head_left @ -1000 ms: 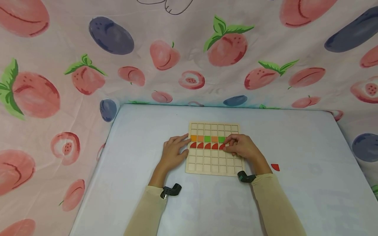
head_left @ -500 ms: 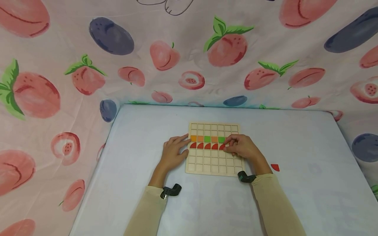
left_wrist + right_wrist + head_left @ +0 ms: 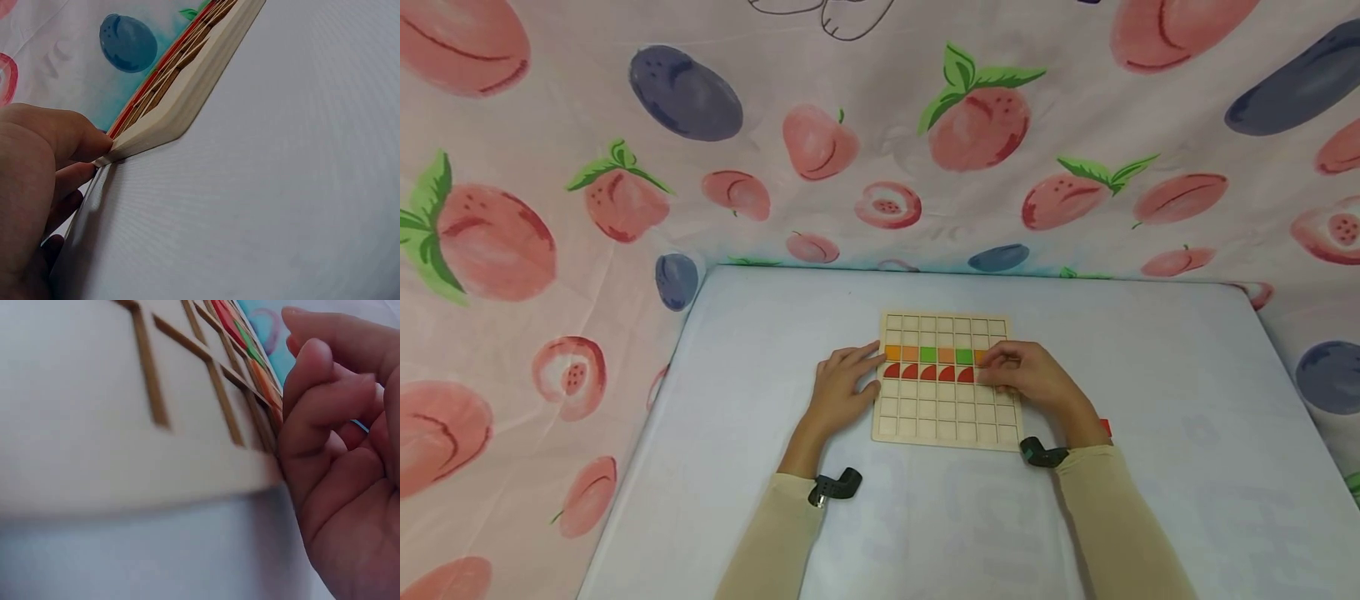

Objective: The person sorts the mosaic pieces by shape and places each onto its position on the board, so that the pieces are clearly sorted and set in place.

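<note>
A pale wooden grid board [image 3: 940,430] lies on the white table. Across it runs a row of orange and green square tiles [image 3: 928,356], with several red quarter-round pieces [image 3: 947,374] in the row just below. My left hand [image 3: 841,390] touches the board's left edge, fingers spread; in the left wrist view its thumb [image 3: 87,142] is right at the board's corner. Over the right end of those rows hovers my right hand [image 3: 1036,377], fingers loosely bent. In the right wrist view, no piece shows in its fingers [image 3: 312,412].
Another red piece [image 3: 1106,427] lies on the table to the right, partly hidden behind my right wrist. Fruit-patterned cloth [image 3: 820,192] rises behind and left of the white table [image 3: 760,333]. Each wrist carries a small black camera [image 3: 1043,452].
My right hand has drawn slightly right, away from the last red piece, uncovering it and an orange tile. The loose red piece is now partly covered by my wrist. My left hand has stayed.
</note>
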`<state>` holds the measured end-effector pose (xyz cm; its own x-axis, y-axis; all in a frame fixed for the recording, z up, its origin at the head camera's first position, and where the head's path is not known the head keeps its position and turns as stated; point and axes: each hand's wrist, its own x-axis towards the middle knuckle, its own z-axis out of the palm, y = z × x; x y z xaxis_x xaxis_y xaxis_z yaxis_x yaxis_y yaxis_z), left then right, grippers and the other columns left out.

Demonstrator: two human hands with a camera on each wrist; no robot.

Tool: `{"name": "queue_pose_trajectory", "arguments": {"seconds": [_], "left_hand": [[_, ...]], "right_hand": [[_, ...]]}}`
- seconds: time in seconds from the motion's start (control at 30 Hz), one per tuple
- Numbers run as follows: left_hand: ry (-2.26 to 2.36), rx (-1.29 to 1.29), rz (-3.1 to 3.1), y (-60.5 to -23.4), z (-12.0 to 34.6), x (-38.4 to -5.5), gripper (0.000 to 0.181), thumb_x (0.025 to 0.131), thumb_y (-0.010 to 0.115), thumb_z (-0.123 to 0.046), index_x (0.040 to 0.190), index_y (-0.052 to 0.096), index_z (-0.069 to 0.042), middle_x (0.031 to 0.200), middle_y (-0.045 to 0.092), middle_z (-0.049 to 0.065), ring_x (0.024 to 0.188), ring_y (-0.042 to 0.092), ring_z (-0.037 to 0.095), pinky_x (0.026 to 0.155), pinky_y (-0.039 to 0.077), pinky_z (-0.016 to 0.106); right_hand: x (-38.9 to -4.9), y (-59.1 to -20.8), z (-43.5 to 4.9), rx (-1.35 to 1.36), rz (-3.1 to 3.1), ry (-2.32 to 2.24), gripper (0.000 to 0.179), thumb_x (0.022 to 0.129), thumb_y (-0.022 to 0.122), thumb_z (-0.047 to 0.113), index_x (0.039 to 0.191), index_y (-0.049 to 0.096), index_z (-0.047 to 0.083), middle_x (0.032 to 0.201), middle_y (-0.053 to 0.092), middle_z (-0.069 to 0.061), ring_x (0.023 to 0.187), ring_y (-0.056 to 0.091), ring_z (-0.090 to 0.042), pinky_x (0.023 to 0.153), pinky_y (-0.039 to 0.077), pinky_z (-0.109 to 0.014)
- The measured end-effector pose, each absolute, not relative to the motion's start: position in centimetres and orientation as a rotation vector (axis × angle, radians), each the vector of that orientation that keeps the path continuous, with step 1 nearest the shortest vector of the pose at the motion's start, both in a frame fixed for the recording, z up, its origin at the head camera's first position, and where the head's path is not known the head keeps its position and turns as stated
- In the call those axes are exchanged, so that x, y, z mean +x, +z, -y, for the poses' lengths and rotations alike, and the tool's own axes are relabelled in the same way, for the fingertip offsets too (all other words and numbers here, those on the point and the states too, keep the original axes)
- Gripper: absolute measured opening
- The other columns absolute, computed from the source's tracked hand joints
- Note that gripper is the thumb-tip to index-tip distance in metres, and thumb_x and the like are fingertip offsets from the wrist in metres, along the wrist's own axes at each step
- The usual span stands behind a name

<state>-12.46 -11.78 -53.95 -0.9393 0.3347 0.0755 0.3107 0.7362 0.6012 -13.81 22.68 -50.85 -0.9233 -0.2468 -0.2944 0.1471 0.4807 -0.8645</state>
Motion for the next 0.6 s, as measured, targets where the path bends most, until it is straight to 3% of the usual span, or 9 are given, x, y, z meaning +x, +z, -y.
{"name": "queue_pose_trajectory", "arguments": {"seconds": [0.27,0.6], "left_hand": [[0.989,0.538,-2.893,-54.1,11.8,-12.5,0.047,0.094,0.062,-0.025,0.141,0.063,-0.023,0.158,0.048,-0.008,0.139,0.043,0.021,0.105,0.034,0.048],[0.982,0.536,-2.898,-54.1,11.8,-12.5,0.047,0.094,0.062,-0.026,0.141,0.063,-0.023,0.158,0.048,-0.008,0.140,0.043,0.021,0.105,0.034,0.048]], "right_hand": [[-13.6,-49.5,-25.4,-0.121,-2.446,-1.325,0.023,0.089,0.079,0.030,0.103,0.076,0.012,0.092,0.068,-0.009,0.085,0.060,-0.021,0.074,0.051,-0.026],[-12.4,-48.2,-30.3,-0.124,-2.535,-1.081,0.023,0.091,0.077,0.038,0.103,0.077,0.019,0.101,0.072,-0.002,0.095,0.061,-0.019,0.082,0.052,-0.028]]}}
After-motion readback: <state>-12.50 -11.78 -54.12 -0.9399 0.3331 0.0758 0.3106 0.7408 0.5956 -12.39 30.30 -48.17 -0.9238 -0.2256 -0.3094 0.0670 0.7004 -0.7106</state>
